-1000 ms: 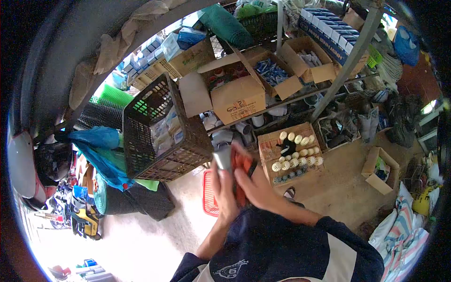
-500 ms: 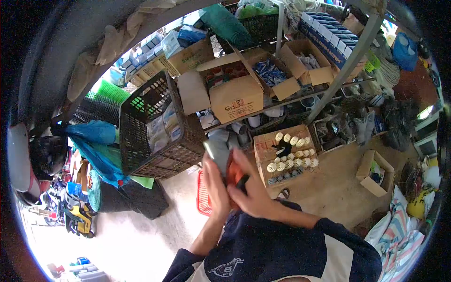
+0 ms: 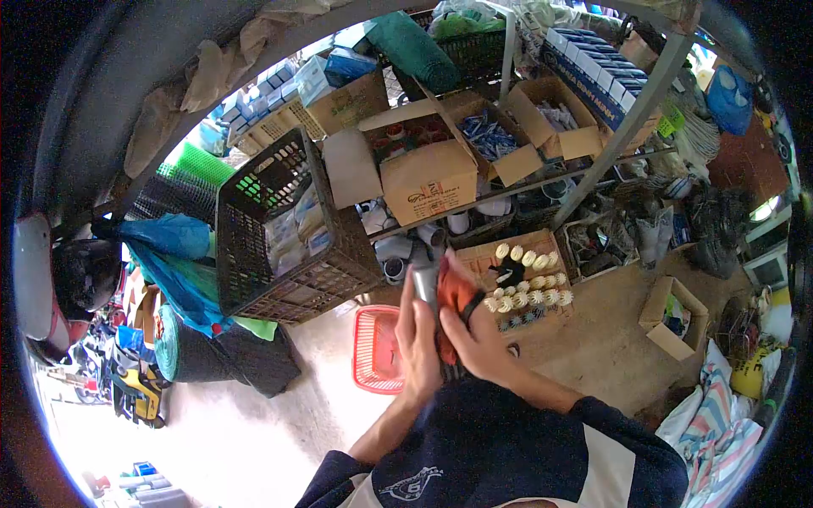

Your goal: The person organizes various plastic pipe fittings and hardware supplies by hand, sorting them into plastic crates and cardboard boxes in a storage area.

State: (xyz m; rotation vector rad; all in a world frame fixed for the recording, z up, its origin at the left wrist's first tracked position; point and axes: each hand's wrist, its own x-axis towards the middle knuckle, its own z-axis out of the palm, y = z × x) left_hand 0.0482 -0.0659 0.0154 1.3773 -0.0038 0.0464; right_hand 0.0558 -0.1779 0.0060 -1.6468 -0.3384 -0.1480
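Note:
In front of my chest, my left hand (image 3: 415, 343) has its fingers along a long grey, shiny object (image 3: 424, 284) whose kind I cannot make out. My right hand (image 3: 478, 343) is closed on an orange-and-black, cloth-like piece (image 3: 456, 292), pressed close beside the grey object. My palms face each other and hide the lower part of both things. Just left of my hands, a red plastic basket (image 3: 362, 383) stands on the floor. Behind my right hand is a cardboard box (image 3: 478, 258) with rows of cream-coloured ribbed pieces (image 3: 529, 298) on top.
A black plastic crate (image 3: 292, 292) stands at left beside a rack. Open cartons (image 3: 434, 193) of packed goods fill its shelf. A slanting metal post (image 3: 622, 127) crosses at right. A small open carton (image 3: 673, 339) and a striped sack (image 3: 707, 415) sit at the far right.
Both hands have shifted to the right with the grey object and the orange piece. More of the red basket shows now. The grey object's bright end has turned, and the orange piece shows more fully.

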